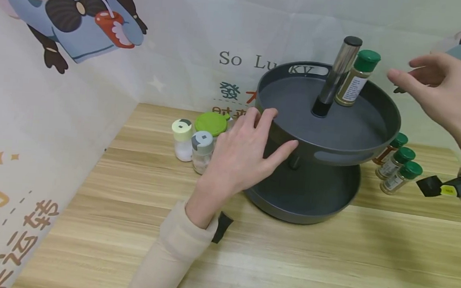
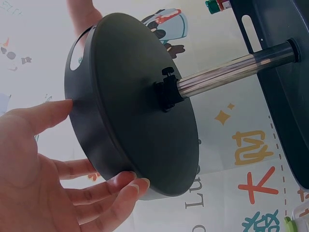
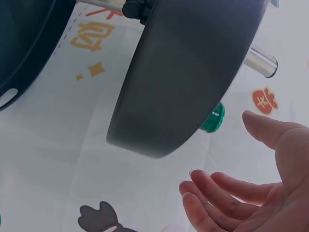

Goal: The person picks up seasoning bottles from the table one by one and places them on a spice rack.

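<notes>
A dark grey two-tier rotating tray stands on the table, its upper tier [image 1: 293, 104] carried on a shiny metal post [image 1: 337, 73]. One spice jar [image 1: 355, 83] with a green lid stands upright in the upper tier, right beside the post. My left hand [image 1: 239, 156] rests its thumb and fingertips against the outer wall of that tier, fingers spread. To the right of the tray, my right hand [image 1: 449, 90] is raised in the air with loosely bent fingers and nothing in it. Below, the lower tier [image 1: 303, 198] is partly hidden by the upper one.
Several green-lidded spice jars [image 1: 401, 174] stand on the table to the right of the tray. At its left are a white-lidded shaker [image 1: 182, 140], a grey-lidded shaker [image 1: 202, 148] and a container with a green lid [image 1: 211, 124]. A printed cloth [image 1: 182, 33] hangs behind the wooden table [image 1: 131, 190].
</notes>
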Available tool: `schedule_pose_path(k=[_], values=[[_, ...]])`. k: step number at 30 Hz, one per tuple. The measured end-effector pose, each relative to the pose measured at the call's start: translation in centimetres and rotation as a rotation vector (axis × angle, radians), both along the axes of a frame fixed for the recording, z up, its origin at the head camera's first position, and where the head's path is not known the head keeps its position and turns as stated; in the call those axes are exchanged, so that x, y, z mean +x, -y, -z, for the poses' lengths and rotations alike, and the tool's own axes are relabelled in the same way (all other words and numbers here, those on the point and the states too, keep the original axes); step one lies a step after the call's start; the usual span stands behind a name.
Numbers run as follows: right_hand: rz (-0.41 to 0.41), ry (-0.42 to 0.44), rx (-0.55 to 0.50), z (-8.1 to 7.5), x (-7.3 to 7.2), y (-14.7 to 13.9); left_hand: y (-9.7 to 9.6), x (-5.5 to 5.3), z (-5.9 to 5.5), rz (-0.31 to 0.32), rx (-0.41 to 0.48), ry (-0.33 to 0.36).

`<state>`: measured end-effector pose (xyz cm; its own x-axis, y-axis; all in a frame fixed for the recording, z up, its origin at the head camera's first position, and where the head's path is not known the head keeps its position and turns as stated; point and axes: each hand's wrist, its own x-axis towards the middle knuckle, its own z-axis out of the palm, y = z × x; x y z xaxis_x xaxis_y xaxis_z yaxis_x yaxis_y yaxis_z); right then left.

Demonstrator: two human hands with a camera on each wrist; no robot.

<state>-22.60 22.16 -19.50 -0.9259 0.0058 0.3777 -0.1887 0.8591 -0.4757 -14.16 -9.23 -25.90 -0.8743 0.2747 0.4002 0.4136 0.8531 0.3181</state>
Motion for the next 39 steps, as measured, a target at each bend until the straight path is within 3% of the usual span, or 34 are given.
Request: schedule_pose_path(k=[4,7,9,12,14,16,22,26,31,34,39], values=[[0.025,0.026,-0.005,0.1,0.5,-0.3,0.0,0.0,0.1,0.000,0.000,0.005],[0.025,0.028,-0.033,0.8,0.0,-1.4,0.0,0.0,0.1,0.001,-0.001,-0.001],[0.018,0.008,-0.066,1.8,-0.9,-2.8,0.0,0.0,0.2,0.000,-0.005,-0.007],[0.078,-0.052,-0.140,4.1,-3.2,-5.8,-0.1,0.0,0.2,0.000,-0.009,-0.015],[0.083,-0.076,-0.171,4.7,-3.5,-6.9,-0.1,0.0,0.2,0.001,-0.009,-0.018],[0.114,-0.074,-0.176,4.8,-3.2,-7.0,-0.1,0.0,0.2,0.003,-0.005,-0.018],[0.138,-0.017,-0.123,2.2,1.4,-3.6,-0.1,0.2,0.0,0.004,-0.002,-0.025],[0.125,-0.021,-0.128,2.2,1.9,-3.4,0.0,0.2,-0.1,-0.005,-0.002,-0.029],[0.112,-0.023,-0.132,4.3,0.2,-6.2,0.1,0.3,-0.1,-0.003,0.005,-0.026],[0.115,-0.020,-0.141,5.1,0.2,-7.0,0.1,0.3,-0.1,0.001,0.012,-0.010],[0.161,-0.077,-0.100,13.2,-6.8,-17.9,-0.1,0.3,-0.1,0.009,0.013,-0.002]])
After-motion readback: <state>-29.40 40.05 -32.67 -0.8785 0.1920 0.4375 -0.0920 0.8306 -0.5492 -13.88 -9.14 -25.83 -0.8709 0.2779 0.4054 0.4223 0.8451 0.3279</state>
